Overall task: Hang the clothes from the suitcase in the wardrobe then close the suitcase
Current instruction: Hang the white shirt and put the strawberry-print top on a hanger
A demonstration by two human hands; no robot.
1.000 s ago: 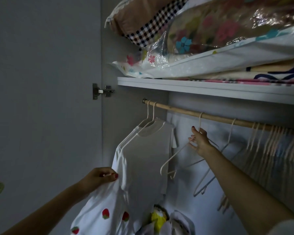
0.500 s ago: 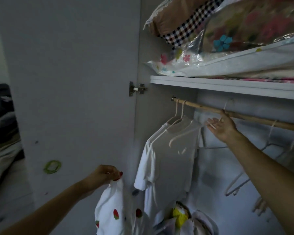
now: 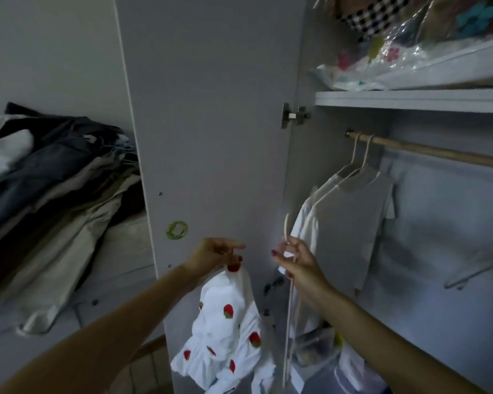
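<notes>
Your left hand pinches the white strawberry-print garment at its top edge, the cloth hanging down in front of the open wardrobe door. Your right hand grips a pale hanger just below its hook, fingers curled round it, the hanger's body dangling beside the garment, apart from it. Two white shirts already hang on the wooden rail; a clothes pile lies left of the door
</notes>
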